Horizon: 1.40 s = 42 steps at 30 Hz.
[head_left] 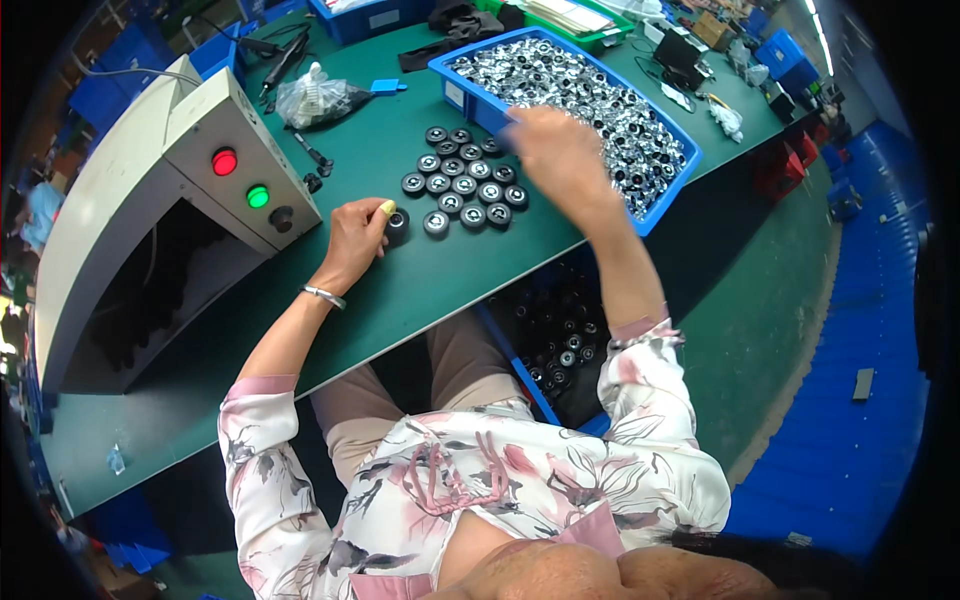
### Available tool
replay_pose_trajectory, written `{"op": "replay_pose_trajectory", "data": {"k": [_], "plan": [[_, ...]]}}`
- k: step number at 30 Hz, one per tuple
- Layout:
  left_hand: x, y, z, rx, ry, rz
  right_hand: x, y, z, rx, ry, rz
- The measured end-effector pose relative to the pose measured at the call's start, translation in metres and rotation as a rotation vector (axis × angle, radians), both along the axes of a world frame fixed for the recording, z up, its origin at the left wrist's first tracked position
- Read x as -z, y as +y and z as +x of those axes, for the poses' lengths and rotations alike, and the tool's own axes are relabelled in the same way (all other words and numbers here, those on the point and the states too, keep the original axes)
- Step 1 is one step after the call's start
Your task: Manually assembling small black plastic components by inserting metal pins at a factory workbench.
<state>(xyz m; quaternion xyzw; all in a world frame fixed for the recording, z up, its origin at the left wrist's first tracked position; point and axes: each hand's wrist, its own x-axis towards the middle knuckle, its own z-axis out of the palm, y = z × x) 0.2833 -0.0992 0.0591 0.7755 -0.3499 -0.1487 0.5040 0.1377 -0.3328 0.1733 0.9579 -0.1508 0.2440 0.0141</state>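
Note:
My left hand point(352, 240) rests on the green table with its fingers closed on a black round wheel-like part point(398, 226); something yellow covers the thumb tip. Beside it lies a cluster of similar black round parts point(464, 185) with silvery centres, set flat and close together. My right hand point(562, 158) hovers over the near left side of a blue bin point(672, 196) heaped with small shiny metal pieces point(560, 80). Its fingers are smeared by motion, with a dark blur at their tips, so any hold cannot be made out.
A beige machine point(215, 110) with red and green lit buttons stands at the left. Behind the parts lie a clear plastic bag point(318, 100), a black handheld tool point(290, 60) and black cloth point(455, 35). Below the table edge, a blue crate point(530, 385) holds more black parts.

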Motion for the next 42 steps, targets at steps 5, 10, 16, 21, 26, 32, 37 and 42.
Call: {"op": "replay_pose_trajectory", "data": {"k": [5,10,16,21,26,32,37,42], "plan": [[0.013,-0.012,0.003,0.03,-0.268,-0.018,-0.046,-0.091,-0.026,0.154,0.021,0.013],[0.026,-0.01,0.011,-0.039,-0.513,-0.011,-0.015,-0.139,-0.03,0.325,0.219,0.082],[-0.004,0.048,-0.009,-0.032,-0.335,-0.039,-0.001,-0.131,-0.027,0.331,0.211,0.013],[-0.018,0.102,-0.039,0.013,-0.1,-0.009,0.006,-0.135,-0.023,0.313,-0.034,-0.048],[-0.013,0.139,-0.05,0.001,-0.089,-0.002,-0.004,-0.097,-0.024,0.08,-0.308,0.261],[-0.027,0.135,-0.065,0.086,-0.087,0.045,0.053,0.027,-0.011,-0.375,-0.098,1.011],[-0.031,0.123,-0.082,0.258,-0.028,-0.003,0.088,0.078,-0.009,-0.301,-0.062,0.618],[-0.028,0.119,-0.088,0.324,-0.048,-0.017,0.092,0.077,-0.003,-0.281,0.1,0.077]]}}
